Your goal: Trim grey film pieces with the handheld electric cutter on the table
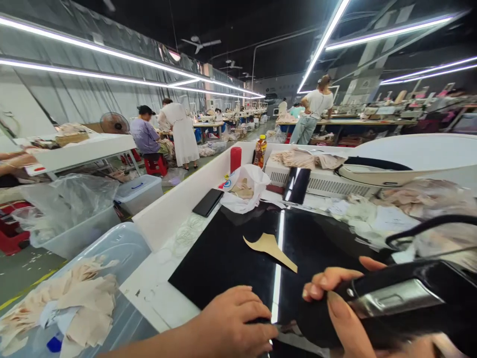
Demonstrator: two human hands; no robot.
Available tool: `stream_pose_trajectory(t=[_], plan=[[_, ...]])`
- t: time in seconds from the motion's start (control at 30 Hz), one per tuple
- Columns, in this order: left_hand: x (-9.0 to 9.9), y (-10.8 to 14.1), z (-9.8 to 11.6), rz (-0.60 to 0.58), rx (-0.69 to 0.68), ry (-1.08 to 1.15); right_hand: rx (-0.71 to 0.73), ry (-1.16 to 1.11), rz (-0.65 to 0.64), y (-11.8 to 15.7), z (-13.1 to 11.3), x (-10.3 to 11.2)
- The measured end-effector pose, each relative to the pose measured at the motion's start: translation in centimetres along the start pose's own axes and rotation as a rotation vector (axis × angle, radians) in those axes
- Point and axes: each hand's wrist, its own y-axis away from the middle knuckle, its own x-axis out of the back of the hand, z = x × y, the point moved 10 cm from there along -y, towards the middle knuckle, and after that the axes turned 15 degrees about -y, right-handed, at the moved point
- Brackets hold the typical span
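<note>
A beige cut piece [271,249] with a curved, pointed outline lies flat on the glossy black board [223,253]. My left hand [238,320] is low at the board's near edge, its fingers curled together. Something dark and shiny shows by its fingertips, too hidden to name. At the lower right, my right hand [345,303] is wrapped round a black handheld device [410,278] with a silver plate on its side. The device's far end runs out of view, and its underside is hidden.
A white plastic bag [248,191], black phone [207,202], red spool [235,158] and drink bottle [260,150] stand beyond the board. Fabric pieces [428,199] and a black cable [428,226] are at right. A blue bin [130,258] holds fabric at left. Other people work farther off.
</note>
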Motion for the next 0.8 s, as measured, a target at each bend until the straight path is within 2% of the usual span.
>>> stream_pose_trajectory(t=[0.1,0.2,0.67,0.8], plan=[[0.7,-0.4,-1.0,-0.06,0.106,0.09,-0.002,0.007,-0.031,0.5,-0.9,-1.0],[0.6,-0.5,-1.9,-0.107,0.164,0.14,0.019,0.005,-0.072,0.7,-1.4,-1.9],[0.6,-0.8,-1.7,-0.095,0.137,0.119,0.022,-0.019,-0.122,1.0,-1.0,-2.7],[-0.1,-0.6,-1.6,-0.169,0.131,0.12,0.037,-0.007,-0.094,1.2,-0.9,-2.5]])
